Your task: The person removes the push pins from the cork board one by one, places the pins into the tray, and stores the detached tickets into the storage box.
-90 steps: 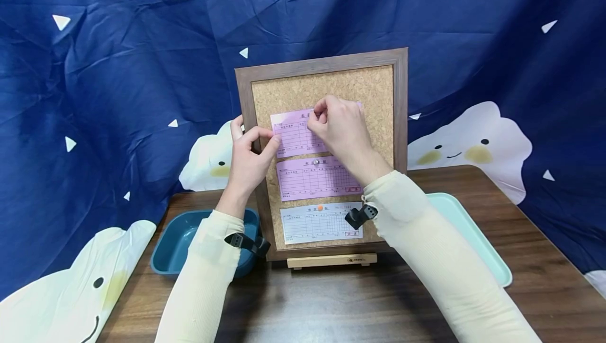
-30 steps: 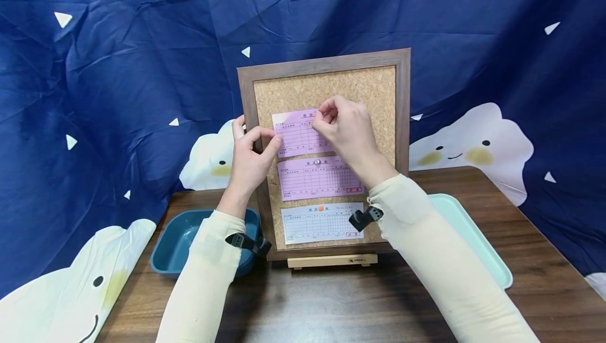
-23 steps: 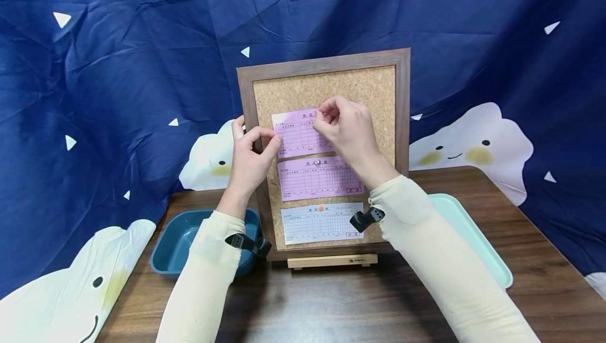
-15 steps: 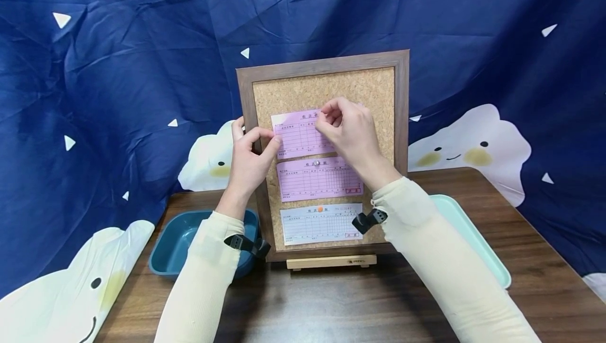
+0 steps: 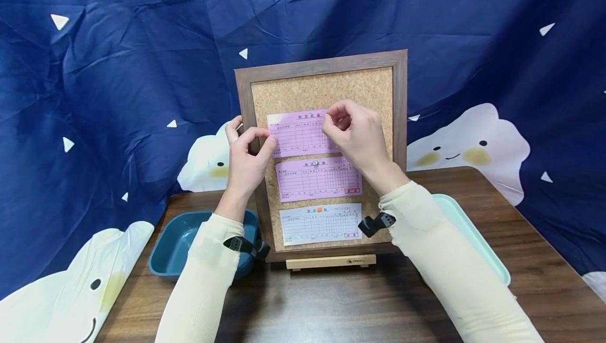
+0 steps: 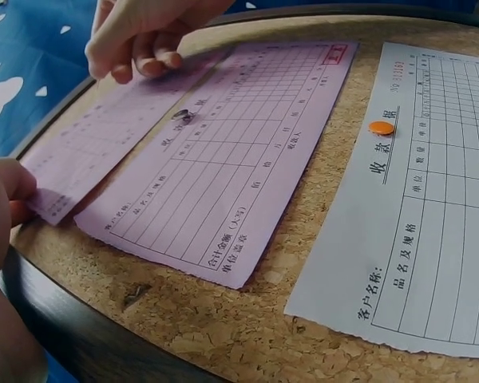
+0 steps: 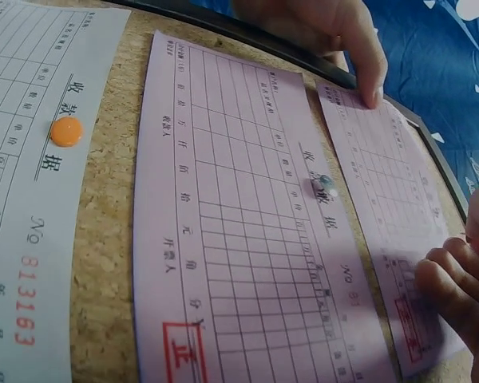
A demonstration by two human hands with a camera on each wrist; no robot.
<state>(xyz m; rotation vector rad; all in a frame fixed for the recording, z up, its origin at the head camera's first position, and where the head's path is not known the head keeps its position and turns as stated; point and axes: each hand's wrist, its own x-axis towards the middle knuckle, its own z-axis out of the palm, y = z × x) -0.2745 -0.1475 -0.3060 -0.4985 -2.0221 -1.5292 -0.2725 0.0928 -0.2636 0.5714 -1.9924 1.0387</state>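
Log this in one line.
left hand: at top pink slip, left edge; right hand: over its right part; middle pink slip: silvery pin; white slip: orange pin

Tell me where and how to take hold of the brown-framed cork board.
Probably best gripped by both side bars of its brown frame, coming from left and right: the board stands up, and pink paper slips and a white paper slip lie on its face.
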